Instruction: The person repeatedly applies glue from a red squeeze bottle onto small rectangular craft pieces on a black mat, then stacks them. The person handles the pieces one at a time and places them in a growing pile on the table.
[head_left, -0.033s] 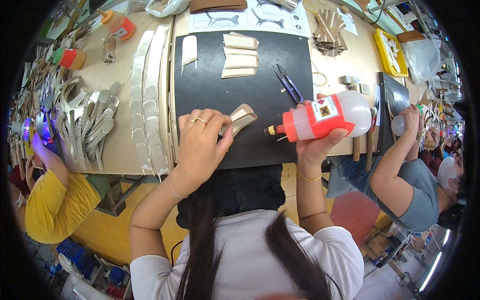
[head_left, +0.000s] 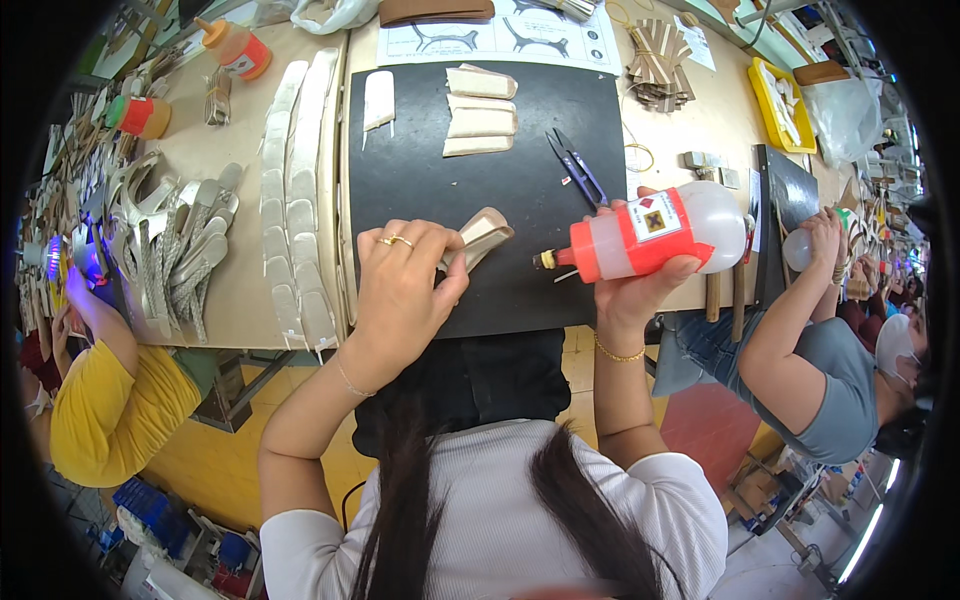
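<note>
Over the black mat (head_left: 415,180), our left grip (head_left: 405,290) pinches a beige piece (head_left: 483,236), likely light and pliable, best held by its edges; our right grip (head_left: 640,285) clasps a likely squeezable bottle (head_left: 650,228).

Red-capped bottle (head_left: 660,232) sideways, folded beige piece (head_left: 484,236)

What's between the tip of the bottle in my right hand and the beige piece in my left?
Just bare black mat, as the head view shows; bottle tip and beige piece are apart.
</note>
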